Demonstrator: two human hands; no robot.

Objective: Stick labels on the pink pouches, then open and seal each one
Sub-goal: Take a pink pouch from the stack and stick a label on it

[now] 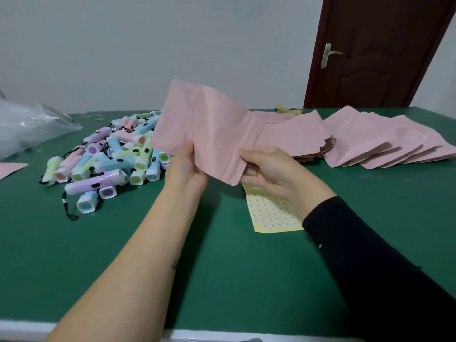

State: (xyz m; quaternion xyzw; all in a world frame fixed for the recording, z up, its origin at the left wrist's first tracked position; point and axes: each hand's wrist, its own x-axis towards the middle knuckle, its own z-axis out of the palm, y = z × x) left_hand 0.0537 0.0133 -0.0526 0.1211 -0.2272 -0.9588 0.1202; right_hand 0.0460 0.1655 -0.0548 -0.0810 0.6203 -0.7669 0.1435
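The left grip (pixel 185 169) is pinching the lower left edge of a pink pouch (pixel 209 129), with the thumb lying on the near face and the fingers curling behind it. The right grip (pixel 267 170) is pinching the same pouch at its lower right corner, thumb on top and fingers curling underneath. Between the two grips the pouch is hanging in the air above the counter (pixel 222 280), tilting up and away. It is showing as a flat, matte rectangle, creasing softly, with a folded band running along the side nearest the right grip.

Just below the right grip a pale yellow label sheet (pixel 271 215) is lying flat on the smooth green counter, carrying a tight grid of small labels. The wrist in its black sleeve (pixel 370 267) is covering one edge of the sheet.

Beyond the right grip, out to its right, more pink pouches (pixel 370 141) are lying fanned out and overlapping like shingles.

Left of the left grip a heap of small pastel flashlights (pixel 111 156) is sitting: blocky plastic bodies with rounded-square heads and black cord loops. Farther out on that side a crinkled clear plastic bag (pixel 29 127) is slumping on the counter.
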